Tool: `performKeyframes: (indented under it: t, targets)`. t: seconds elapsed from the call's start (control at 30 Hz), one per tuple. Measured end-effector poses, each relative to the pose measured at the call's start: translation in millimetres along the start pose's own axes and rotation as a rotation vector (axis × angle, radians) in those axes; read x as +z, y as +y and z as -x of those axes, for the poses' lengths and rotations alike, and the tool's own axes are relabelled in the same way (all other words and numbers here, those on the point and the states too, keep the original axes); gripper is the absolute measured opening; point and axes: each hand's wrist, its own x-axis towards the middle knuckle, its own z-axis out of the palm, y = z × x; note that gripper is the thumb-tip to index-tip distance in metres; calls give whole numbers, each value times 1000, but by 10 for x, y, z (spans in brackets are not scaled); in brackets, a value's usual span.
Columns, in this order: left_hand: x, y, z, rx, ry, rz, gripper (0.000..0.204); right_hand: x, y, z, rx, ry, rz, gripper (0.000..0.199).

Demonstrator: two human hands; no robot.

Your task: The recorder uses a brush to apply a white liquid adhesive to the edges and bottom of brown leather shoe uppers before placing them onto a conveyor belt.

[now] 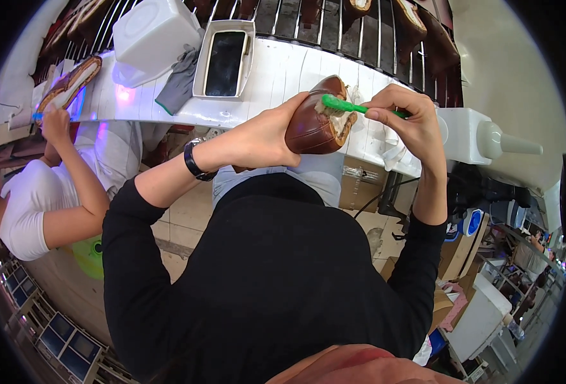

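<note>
My left hand (267, 137) is closed around a brown leather shoe (308, 130), held up at the front edge of the bench, with its pale, rough-edged underside turned to the right. My right hand (414, 115) pinches the handle of a green brush (336, 102), shaped like a toothbrush. The brush head touches the shoe's underside near its upper rim; its bristles are too small to make out. Fingers of my left hand are partly hidden behind the shoe.
On the white bench (280, 70) lie a tray with a dark inside (225, 64), a grey glove (179, 80) and a white plastic container (152, 35). A white container with a spout (475, 136) stands right. Metal rods (321, 29) carry shoes behind. A co-worker (59, 198) holds another shoe at left.
</note>
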Motion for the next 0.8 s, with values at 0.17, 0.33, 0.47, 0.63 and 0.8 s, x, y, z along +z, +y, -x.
performKeyframes:
  t: [0.17,0.33,0.47,0.63,0.8]
  targets:
    - [-63,5,-24,8,-47,-4,98,-48,-16,-22,7,-74,-83,11]
    - [-220,33,-28,-51,-86,28,94,-112,41,-214,-31,-203,-99,13]
    - [-317,-136,-111,17,-82,68,83,-152,48,-429,-74,-264,-84,15]
    - [-408,-88,-118,17,-119,75,82,-255,-27,-739,-133,-414,113,21]
    - [-506,-175,-111,53,-122,33,75,-363,-398,-899,-29,-478,665,17]
